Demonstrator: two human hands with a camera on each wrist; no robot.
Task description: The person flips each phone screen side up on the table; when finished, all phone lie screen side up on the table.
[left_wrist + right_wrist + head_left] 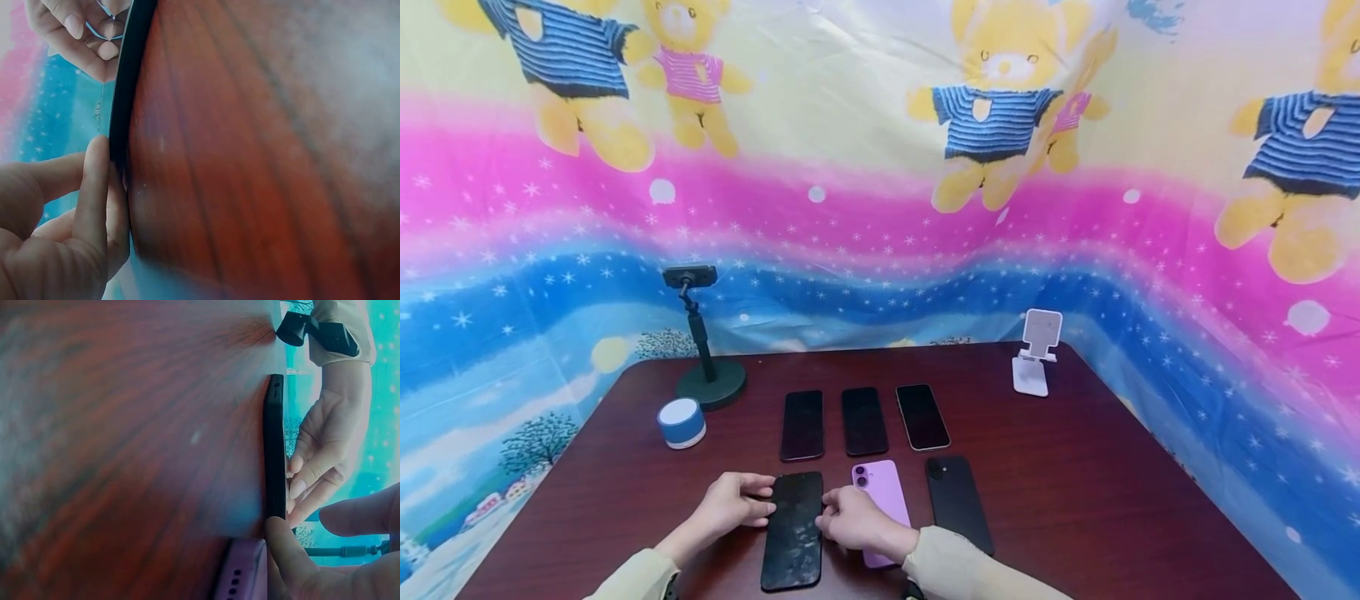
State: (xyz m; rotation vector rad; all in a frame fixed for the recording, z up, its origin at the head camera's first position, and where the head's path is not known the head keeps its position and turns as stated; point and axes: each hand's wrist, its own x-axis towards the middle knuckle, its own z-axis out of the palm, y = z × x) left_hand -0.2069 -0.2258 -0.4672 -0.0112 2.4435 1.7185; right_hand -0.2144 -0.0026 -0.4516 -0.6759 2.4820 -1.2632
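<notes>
A black phone (794, 533) lies screen up near the front of the dark red-brown table, between both hands. My left hand (730, 504) holds its left edge with the fingertips, and my right hand (859, 518) holds its right edge. From the side, the left wrist view shows the phone's thin dark edge (133, 69) low over the tabletop, with the left hand (75, 231) at it. In the right wrist view a right fingertip meets the phone's side (275, 450). Beneath the right hand lies a purple phone (886, 493), back up and partly covered.
A second black phone (958, 504) lies back up at the right. Behind stand three dark-screened phones in a row (802, 425). A blue and white round container (682, 423), a dark green phone stand (711, 385) and a white folding stand (1030, 377) stand farther back. Patterned cloth hangs around the table.
</notes>
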